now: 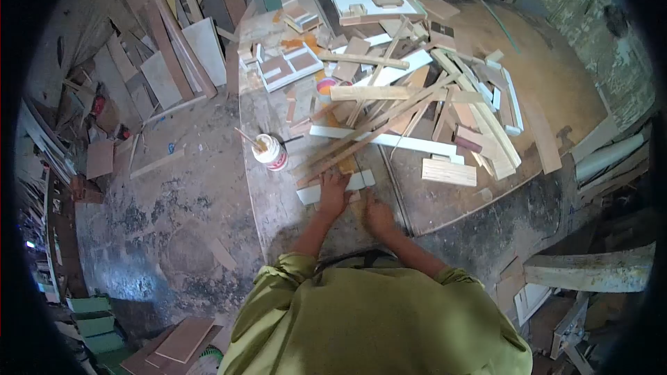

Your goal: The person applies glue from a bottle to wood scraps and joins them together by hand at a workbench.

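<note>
Near the front edge of the workbench, my left hand (333, 194) lies across a short white strip of wood (309, 196), its fingers over the top and pressing it to the bench. At the strip's right end is a small white block (368, 178). Just right of and below the strip, my right hand (378, 215) is closed with its fingers curled near the strip. Whatever it holds, if anything, is too small to make out. Beyond my left hand, a long thin wooden batten (347, 149) runs up into a pile of offcuts.
Left of my hands stands an open white pot (269, 153) with a stick in it. A heap of wood strips (417, 97) covers the middle of the workbench (549, 48). White-framed pieces (290, 67) lie farther back. Boards (206, 52) lean at the left wall.
</note>
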The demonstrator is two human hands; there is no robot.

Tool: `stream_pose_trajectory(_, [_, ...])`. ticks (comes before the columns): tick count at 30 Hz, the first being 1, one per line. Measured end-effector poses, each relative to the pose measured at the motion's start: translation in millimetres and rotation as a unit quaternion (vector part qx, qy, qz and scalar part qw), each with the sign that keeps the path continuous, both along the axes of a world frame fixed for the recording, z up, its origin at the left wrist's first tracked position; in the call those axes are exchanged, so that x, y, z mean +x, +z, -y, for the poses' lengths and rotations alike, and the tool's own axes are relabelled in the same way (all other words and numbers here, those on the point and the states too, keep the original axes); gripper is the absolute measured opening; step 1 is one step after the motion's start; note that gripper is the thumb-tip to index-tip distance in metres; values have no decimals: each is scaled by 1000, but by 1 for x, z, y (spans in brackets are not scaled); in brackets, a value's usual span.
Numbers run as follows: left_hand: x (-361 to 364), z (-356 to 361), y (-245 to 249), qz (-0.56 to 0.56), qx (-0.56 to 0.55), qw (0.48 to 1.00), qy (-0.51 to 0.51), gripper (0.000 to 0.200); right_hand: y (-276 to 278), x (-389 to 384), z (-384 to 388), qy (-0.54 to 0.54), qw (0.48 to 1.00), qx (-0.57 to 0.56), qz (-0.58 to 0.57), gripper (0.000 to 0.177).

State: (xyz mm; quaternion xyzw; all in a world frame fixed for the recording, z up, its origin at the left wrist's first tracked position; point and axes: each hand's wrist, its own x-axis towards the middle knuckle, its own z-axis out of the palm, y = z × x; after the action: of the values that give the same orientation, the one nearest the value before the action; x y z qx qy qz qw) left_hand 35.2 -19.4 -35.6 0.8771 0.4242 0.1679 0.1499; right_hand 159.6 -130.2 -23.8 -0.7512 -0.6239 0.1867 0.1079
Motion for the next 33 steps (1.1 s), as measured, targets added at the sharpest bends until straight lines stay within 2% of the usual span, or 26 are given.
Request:
stream_pose_trajectory(5, [0,-1,3,31,-16,999,-8,53,4,3,38,3,1000,2,23,50])
stream_pose_trajectory(11, [0,-2,5,15,-21,1000,-12,53,9,3,-14,-7,999,50,-20,49])
stream_pose_trajectory(14, [-1,1,4,12,-16,1000,-10,53,-11,3,-6,-6,994,102,-29,51])
stream_pose_trajectory(17, [1,-2,5,-12,-21,1000,-9,52,13,0,30,10,999,-32,-6,54])
stream_pose_trajectory(20, [0,-1,1,-12,-19,1000,-12,52,2,4,31,17,1000,-3,-25,65])
stream_pose_trajectory(23, [-1,-4,-6,15,5,1000,-17,53,8,3,-7,-1,998,-53,-23,65])
stream_pose_trajectory(26, [0,0,-3,19,27,999,-12,53,-2,6,-15,7,1000,14,-15,66])
stream_pose_trajectory(29, [-1,0,-3,22,13,1000,-13,52,2,7,19,24,999,18,-41,64])
stream_pose_trajectory(33, [-1,-2,-4,28,-7,999,-16,52,-13,3,34,17,1000,-6,-5,57])
